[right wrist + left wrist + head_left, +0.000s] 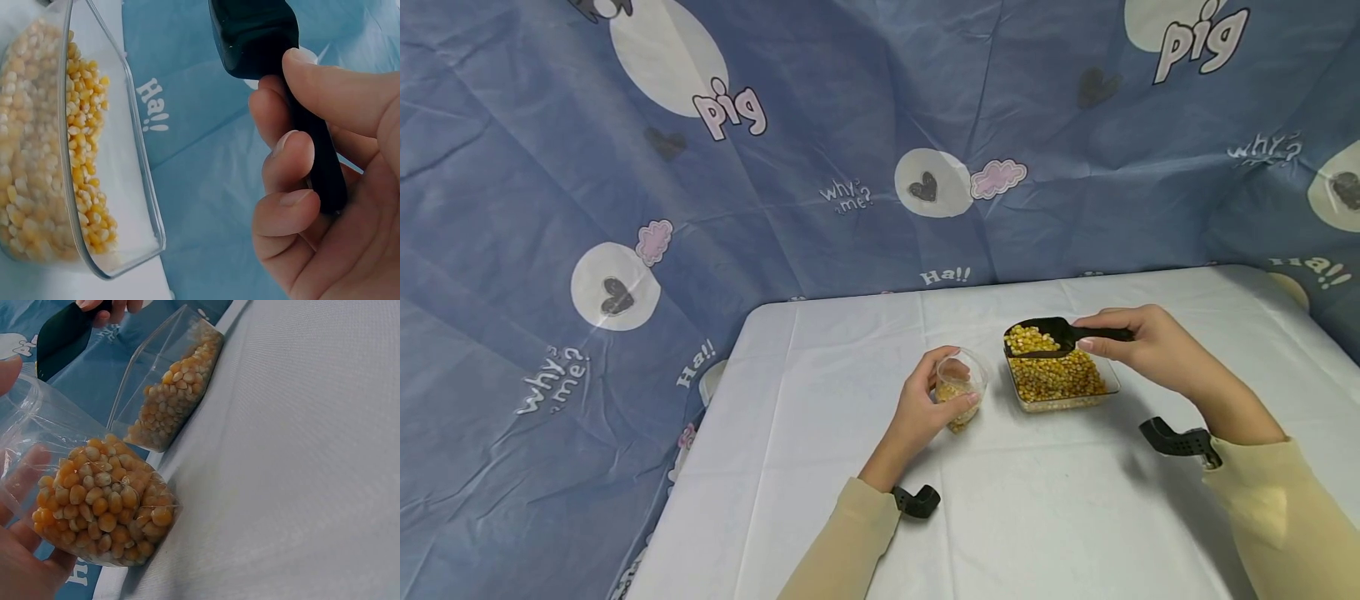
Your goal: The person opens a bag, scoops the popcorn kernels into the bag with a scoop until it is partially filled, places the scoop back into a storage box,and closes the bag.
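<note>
My right hand [1157,346] grips the handle of a black scoop [1067,332], its bowl loaded with yellow corn kernels [1028,338]. The scoop is above a clear rectangular container [1063,406] holding more kernels. In the right wrist view, thumb and fingers [284,215] wrap round the scoop's handle [315,150]. To the left, my left hand [925,400] holds a clear plastic cup [966,367] round its side. Kernels [106,500] fill the lower part of that cup in the left wrist view, where its base is close to the white cloth.
A white cloth covers the table [820,433]. Behind it hangs a blue printed curtain [850,100], which also runs down the table's left side. Black wrist mounts [917,502] stick out from both sleeves.
</note>
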